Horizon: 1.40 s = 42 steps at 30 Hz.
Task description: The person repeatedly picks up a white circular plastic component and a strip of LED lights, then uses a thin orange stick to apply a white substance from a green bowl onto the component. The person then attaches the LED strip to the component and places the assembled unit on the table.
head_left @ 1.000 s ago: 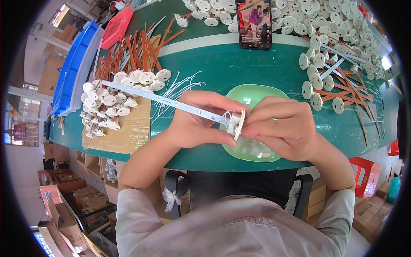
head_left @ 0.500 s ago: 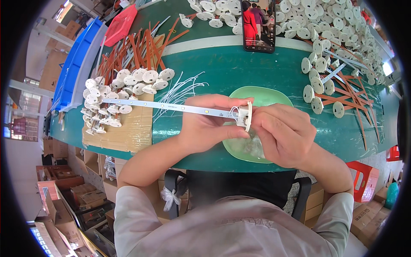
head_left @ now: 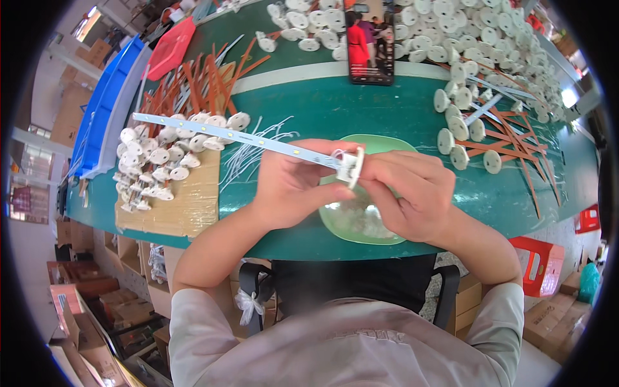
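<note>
Between my hands is a long, thin white LED strip with a round white end cap on its right end. Short white wires loop where strip and cap meet. My left hand is closed around the strip's right end, its thumb against the cap's base. The fingertips of my right hand are pinched together at the cap's outer face; whatever they may hold there is hidden. Beneath both hands sits a light green bowl with small, blurry pieces inside.
Loose white wires lie left of the bowl. Capped strips pile up on cardboard, beside a blue bin and red basket. A phone stands at the back. More capped strips heap at right.
The strip has tilted, its free left end swinging away from me while the capped end stays between my hands. The whole view has shifted slightly. Both hands keep nearly the same grip.
</note>
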### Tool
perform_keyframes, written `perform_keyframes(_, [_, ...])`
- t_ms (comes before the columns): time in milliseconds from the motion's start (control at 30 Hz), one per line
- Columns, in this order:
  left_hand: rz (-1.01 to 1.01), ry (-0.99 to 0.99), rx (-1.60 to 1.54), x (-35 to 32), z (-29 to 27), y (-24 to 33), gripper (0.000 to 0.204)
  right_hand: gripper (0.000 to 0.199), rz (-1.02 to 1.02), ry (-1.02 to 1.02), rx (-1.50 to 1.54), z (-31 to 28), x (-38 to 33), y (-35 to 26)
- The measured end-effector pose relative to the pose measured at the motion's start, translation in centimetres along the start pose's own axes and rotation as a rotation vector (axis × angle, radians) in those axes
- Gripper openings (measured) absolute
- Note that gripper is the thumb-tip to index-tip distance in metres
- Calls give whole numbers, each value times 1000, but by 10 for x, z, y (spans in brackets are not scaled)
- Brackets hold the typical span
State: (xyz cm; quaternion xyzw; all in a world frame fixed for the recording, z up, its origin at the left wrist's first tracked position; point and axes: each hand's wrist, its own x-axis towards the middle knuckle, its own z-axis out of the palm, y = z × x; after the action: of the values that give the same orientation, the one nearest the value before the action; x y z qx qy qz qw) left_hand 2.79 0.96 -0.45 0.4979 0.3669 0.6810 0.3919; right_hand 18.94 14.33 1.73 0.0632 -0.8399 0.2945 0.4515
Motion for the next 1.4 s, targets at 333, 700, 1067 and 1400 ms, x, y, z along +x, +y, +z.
perform_keyframes(333, [-85, 483, 594, 33, -71, 45, 59, 13, 23, 76, -553, -47, 25, 41])
perform_keyframes(700, [-477, 831, 2054, 18, -124, 113, 49, 30, 588, -223, -960, -94, 20, 55])
perform_keyframes(1067, [-134, 729, 2184, 23, -119, 97, 35, 17, 1055, -325, -1244, -150, 6, 100])
perform_keyframes(1400, [375, 442, 2015, 30, -90, 70, 19, 13, 1026, -243, -1306, -149, 15, 99])
